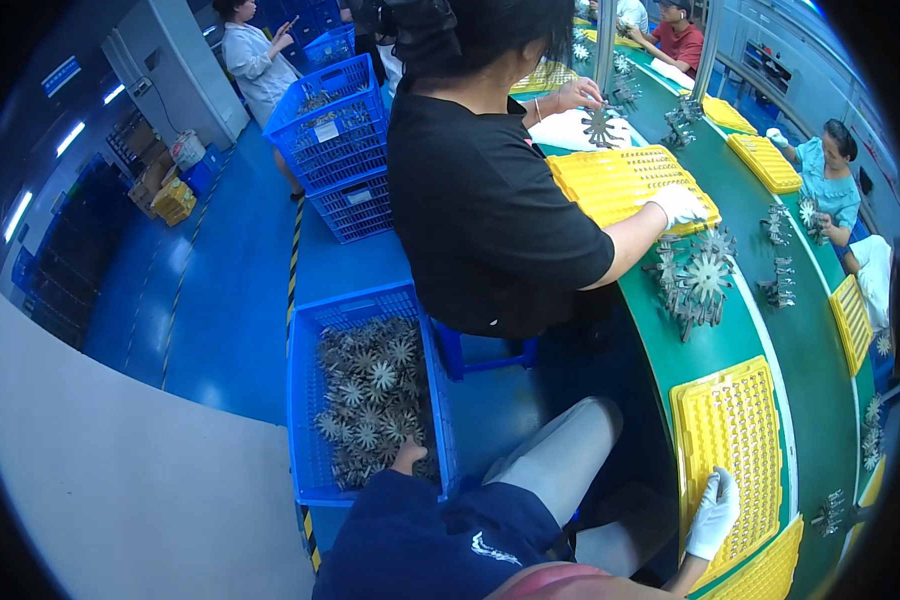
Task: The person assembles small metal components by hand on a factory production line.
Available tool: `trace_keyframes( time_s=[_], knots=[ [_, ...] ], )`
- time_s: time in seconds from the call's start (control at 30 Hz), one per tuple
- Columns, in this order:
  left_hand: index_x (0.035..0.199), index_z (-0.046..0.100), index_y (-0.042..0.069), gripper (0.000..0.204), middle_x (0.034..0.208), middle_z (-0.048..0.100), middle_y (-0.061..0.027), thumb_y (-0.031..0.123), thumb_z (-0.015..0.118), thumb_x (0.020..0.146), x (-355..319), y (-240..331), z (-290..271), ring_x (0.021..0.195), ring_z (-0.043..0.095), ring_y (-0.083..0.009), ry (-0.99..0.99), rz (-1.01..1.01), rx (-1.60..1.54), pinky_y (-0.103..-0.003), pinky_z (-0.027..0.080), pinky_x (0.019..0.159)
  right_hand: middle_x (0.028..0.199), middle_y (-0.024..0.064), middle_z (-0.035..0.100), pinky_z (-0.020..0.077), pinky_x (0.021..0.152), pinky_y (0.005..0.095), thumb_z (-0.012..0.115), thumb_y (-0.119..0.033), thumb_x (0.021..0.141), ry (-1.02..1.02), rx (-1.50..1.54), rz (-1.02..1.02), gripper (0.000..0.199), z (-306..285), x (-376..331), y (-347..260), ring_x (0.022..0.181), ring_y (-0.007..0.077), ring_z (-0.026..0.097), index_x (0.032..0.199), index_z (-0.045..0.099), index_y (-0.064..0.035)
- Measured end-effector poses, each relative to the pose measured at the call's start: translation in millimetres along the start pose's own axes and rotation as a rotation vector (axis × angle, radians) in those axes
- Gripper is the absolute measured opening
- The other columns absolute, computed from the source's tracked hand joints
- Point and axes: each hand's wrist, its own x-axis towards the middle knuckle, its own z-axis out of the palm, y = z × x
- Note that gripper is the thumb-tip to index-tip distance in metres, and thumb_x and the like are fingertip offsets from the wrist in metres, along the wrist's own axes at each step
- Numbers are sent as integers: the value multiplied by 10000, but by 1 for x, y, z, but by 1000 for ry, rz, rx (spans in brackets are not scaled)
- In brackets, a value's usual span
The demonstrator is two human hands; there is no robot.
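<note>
My left hand (408, 457), bare, reaches down into a blue crate (306, 470) at my left. It touches a heap of star-shaped metal parts (370, 395), and its fingertips are hidden among them. My right hand (715, 512), in a white glove, lies on a yellow tray (705, 425) with rows of small slots. Its fingers are stretched out and hold nothing that I can see. The tray lies on the green work surface, and a second yellow tray (770, 565) is partly under its near end.
Ahead, a co-worker (480, 200) in black sits at another yellow tray (610, 190), holding a metal star part. Stacked metal parts (700, 275) stand between our trays. Stacked blue crates (335, 150) are at far left. More people work across the green conveyor (810, 330).
</note>
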Motion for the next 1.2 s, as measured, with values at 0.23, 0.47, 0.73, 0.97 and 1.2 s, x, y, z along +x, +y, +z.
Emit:
trace_keyframes(
  time_s=[0.23, 0.47, 0.73, 0.97, 1.2],
  knots=[
    [1632, 105, 121, 1027, 1657, 180, -230, 288, 726, 832, 31, -19, 20, 1496, 289, -379, 22, -155, -231, -468, 352, 1185, 1014, 178, 693, 511, 879, 355, 603, -102, 1012, -6, -69, -37, 190, 1, 2, 3, 923, 263, 655, 1108, 679, 43],
    [1636, 84, 182, 936, 1684, 93, -156, 271, 701, 937, 38, 5, 35, 1514, 190, -416, -7, -259, -199, -519, 366, 1189, 1006, 171, 690, 516, 872, 350, 608, -75, 1000, 41, -151, -37, 171, 3, 2, 4, 914, 262, 657, 1097, 679, 46],
    [1511, 422, 50, 642, 1122, 690, -244, 32, 633, 905, 51, -22, 23, 980, 683, -401, 228, -59, -301, -494, 568, 747, 1003, 107, 667, 519, 879, 295, 599, -96, 1025, 37, -176, -71, 184, 5, 4, 15, 926, 157, 633, 1123, 667, 44],
    [1025, 569, 19, 362, 1031, 612, -219, 33, 786, 737, 38, -34, 11, 1005, 604, -434, 696, 137, -363, -510, 507, 843, 986, 180, 669, 502, 865, 368, 617, -81, 996, 51, -176, -96, 152, 5, 4, 8, 894, 290, 640, 1086, 674, 28],
    [965, 577, 59, 258, 996, 620, -202, 88, 768, 794, 27, -44, -35, 1012, 603, -416, 705, 133, -426, -503, 490, 861, 1010, 168, 681, 501, 878, 362, 615, -98, 1005, 61, -155, -93, 169, 7, 2, 8, 910, 277, 644, 1100, 678, 26]
  ],
)
